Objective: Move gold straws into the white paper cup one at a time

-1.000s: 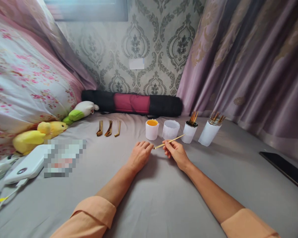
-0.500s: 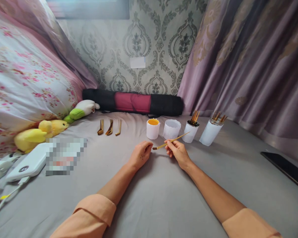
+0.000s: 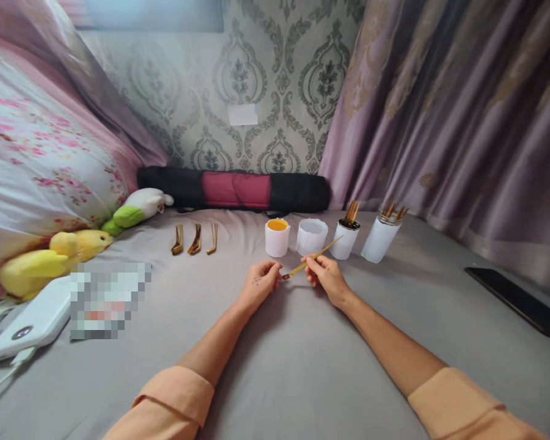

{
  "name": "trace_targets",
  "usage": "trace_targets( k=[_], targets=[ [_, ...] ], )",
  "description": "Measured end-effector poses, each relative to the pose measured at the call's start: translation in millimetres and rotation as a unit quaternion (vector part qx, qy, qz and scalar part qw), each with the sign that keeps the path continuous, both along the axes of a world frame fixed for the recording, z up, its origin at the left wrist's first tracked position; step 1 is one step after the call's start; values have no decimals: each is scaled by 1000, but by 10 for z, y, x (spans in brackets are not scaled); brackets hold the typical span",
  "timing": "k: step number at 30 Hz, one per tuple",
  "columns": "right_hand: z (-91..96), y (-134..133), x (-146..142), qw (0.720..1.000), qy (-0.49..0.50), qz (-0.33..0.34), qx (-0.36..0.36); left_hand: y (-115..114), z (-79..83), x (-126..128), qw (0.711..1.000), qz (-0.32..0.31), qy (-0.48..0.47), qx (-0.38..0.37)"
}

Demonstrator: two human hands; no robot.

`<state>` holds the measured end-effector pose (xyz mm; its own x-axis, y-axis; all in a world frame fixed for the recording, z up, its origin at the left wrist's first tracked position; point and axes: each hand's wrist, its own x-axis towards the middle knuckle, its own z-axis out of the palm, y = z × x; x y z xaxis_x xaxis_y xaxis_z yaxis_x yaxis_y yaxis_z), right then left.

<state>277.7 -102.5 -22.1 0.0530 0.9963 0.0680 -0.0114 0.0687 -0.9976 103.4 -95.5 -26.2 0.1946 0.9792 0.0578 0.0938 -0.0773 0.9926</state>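
Observation:
My right hand (image 3: 329,278) is closed on a slim paintbrush (image 3: 318,254) with a light wooden handle. Its dark bristles point left and down, and the handle rises to the right. Close to the bristles, my left hand (image 3: 262,281) is closed with thumb and fingers pressed together; what they hold, if anything, is hidden. Beyond the hands stand a white cup of yellow-orange content (image 3: 276,241), a whitish translucent tub (image 3: 311,237), a white-wrapped container (image 3: 344,244) of thin brown sticks, and a taller wrapped jar (image 3: 379,241) with similar sticks.
Three small bundles of brushes (image 3: 195,239) lie on the grey sheet (image 3: 266,379). Plush toys (image 3: 55,256), a white power bank (image 3: 32,321) with cable and a blurred packet (image 3: 110,299) are leftward. A phone (image 3: 516,299) lies right. A black-and-red roll (image 3: 236,190) lies along the wall.
The view has shifted slightly to the right. The brush's bristles have tilted down a little beside my left fingertips; both hands stay nearly in place.

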Motion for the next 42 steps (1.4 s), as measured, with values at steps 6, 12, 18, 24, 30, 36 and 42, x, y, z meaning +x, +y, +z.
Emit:
trace_targets(
  k=[6,12,18,24,30,36,42],
  targets=[
    [79,-4,92,1000,-7,7,6,-35,34,34,995,-60,-45,-66],
    [205,-75,194,998,-41,44,-6,-124,15,63,956,-175,-171,-160],
    [334,-138,236,992,-87,82,-29,-197,30,83,916,-244,-214,-237],
    [408,-142,227,985,-124,117,-27,-222,85,58,905,-261,-216,-258],
    [431,-104,222,983,-135,124,-26,-204,40,57,898,-260,-239,-264],
    [560,-55,247,990,-129,61,-11,-186,9,52,896,-252,-243,-272],
    [749,71,337,992,-120,-10,24,-196,37,52,896,-246,-246,-274]
  ],
)
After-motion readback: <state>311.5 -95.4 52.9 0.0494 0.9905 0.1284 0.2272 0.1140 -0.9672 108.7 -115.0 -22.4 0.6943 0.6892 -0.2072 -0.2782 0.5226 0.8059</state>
